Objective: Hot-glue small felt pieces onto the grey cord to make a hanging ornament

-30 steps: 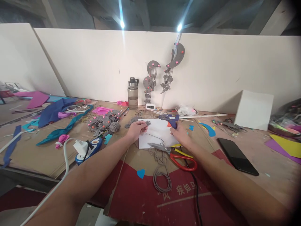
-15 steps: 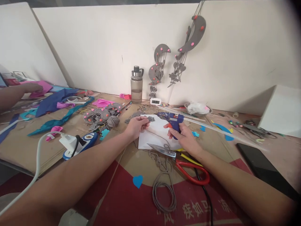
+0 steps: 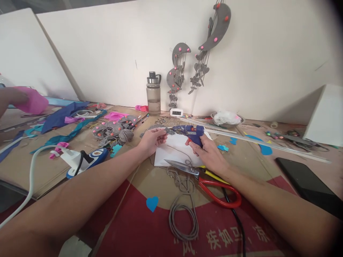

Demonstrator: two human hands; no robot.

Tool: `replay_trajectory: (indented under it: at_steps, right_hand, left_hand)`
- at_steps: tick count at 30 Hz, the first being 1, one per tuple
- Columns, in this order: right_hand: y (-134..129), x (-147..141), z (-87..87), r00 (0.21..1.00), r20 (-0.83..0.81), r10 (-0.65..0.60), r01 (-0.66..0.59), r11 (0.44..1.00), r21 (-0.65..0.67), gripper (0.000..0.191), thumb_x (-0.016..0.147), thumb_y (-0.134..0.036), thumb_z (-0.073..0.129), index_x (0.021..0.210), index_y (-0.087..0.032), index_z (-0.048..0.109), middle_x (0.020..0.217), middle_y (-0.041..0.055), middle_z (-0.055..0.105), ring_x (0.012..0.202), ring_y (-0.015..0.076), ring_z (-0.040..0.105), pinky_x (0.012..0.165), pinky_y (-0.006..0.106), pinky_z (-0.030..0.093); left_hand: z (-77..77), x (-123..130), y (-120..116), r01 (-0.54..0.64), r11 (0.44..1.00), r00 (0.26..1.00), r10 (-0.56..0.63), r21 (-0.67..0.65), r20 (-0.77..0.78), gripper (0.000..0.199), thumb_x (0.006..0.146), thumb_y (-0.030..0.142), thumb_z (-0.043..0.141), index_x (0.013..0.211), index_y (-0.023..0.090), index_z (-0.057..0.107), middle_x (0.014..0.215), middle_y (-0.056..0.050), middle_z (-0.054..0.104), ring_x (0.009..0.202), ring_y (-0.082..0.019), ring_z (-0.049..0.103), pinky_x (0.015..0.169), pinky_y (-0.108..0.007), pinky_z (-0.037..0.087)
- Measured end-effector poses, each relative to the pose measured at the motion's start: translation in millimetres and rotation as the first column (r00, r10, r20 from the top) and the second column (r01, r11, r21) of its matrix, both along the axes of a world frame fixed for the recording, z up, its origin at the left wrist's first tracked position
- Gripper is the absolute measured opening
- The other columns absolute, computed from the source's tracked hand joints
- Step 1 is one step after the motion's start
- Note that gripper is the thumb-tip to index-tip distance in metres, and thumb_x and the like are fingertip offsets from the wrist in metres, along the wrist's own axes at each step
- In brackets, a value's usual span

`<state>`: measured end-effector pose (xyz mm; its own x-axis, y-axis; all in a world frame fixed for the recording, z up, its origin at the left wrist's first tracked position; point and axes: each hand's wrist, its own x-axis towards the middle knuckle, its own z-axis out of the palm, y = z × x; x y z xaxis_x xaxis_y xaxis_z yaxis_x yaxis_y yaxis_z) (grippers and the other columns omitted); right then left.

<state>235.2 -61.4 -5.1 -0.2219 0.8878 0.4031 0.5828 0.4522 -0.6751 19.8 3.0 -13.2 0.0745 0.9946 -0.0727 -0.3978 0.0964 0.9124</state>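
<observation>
My left hand point(image 3: 154, 141) pinches a small grey felt piece point(image 3: 169, 131) above a white sheet of paper point(image 3: 171, 150). The blue glue gun point(image 3: 195, 134) is in my right hand point(image 3: 207, 151), its nozzle pointing left and touching or nearly touching the grey piece. A long clear glue stick point(image 3: 241, 136) sticks out of its back. Grey cord point(image 3: 183, 221) trails from the paper to a coil on the cardboard. Scissors with red handles point(image 3: 221, 192) lie open-ended below my right hand, their blades over the paper's lower edge.
Behind stand a bottle point(image 3: 153, 96) and a small white clock point(image 3: 176, 112). Left are grey felt moons point(image 3: 111, 130) and a power strip point(image 3: 92, 160); right, a phone point(image 3: 305, 178). Another person's hand point(image 3: 16, 96) holds pink material at far left. A blue heart point(image 3: 152, 203) lies in front.
The glue gun's nozzle has moved left to the grey piece in my left hand. The other person's hand has shifted left with the pink material. The view has moved slightly.
</observation>
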Motion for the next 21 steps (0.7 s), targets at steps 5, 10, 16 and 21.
replay_trajectory:
  at_steps: [5, 10, 16, 21]
  right_hand:
    - [1.4, -0.1, 0.0, 0.999, 0.026, -0.030, 0.029, 0.999, 0.014, 0.034, 0.089, -0.048, 0.044, 0.101, -0.019, 0.056, 0.074, 0.0025, 0.060, 0.063, 0.0164, 0.053, 0.063, 0.030, 0.043]
    - [1.1, -0.5, 0.8, 0.999, 0.044, -0.016, 0.016, 1.000, 0.014, 0.034, 0.089, -0.048, 0.043, 0.101, -0.019, 0.056, 0.072, 0.0021, 0.058, 0.066, 0.0178, 0.053, 0.064, 0.031, 0.043]
    - [0.6, -1.7, 0.8, 0.999, 0.046, -0.029, 0.029, 0.999, 0.015, 0.034, 0.088, -0.045, 0.044, 0.106, -0.019, 0.055, 0.082, 0.0038, 0.061, 0.070, 0.0182, 0.054, 0.066, 0.032, 0.044]
    - [1.5, -1.7, -0.8, 0.999, 0.042, -0.022, 0.021, 0.999, 0.028, 0.036, 0.089, -0.043, 0.044, 0.114, -0.019, 0.053, 0.089, 0.0049, 0.063, 0.075, 0.0193, 0.056, 0.070, 0.033, 0.044]
  left_hand:
    - [-0.6, -0.1, 1.0, -0.008, 1.000, 1.000, 0.008, 0.000, 0.013, 0.010, 0.072, 0.007, 0.064, 0.080, 0.009, 0.060, 0.068, -0.007, 0.065, 0.053, -0.009, 0.058, 0.050, -0.019, 0.046]
    - [-0.4, 0.2, 0.4, -0.002, 1.000, 1.000, 0.002, 0.002, 0.025, 0.010, 0.073, 0.006, 0.063, 0.082, 0.008, 0.059, 0.066, -0.006, 0.064, 0.052, -0.008, 0.057, 0.050, -0.019, 0.046]
    - [-1.2, 0.1, -0.3, 0.021, 1.000, 1.000, -0.022, 0.022, 0.016, 0.012, 0.072, 0.008, 0.066, 0.081, 0.009, 0.059, 0.068, -0.007, 0.065, 0.053, -0.008, 0.057, 0.050, -0.019, 0.046]
    - [-1.2, 0.3, -0.7, 0.022, 0.999, 1.000, -0.022, 0.032, 0.004, 0.013, 0.070, 0.008, 0.067, 0.080, 0.009, 0.059, 0.068, -0.006, 0.064, 0.052, -0.008, 0.056, 0.048, -0.019, 0.044]
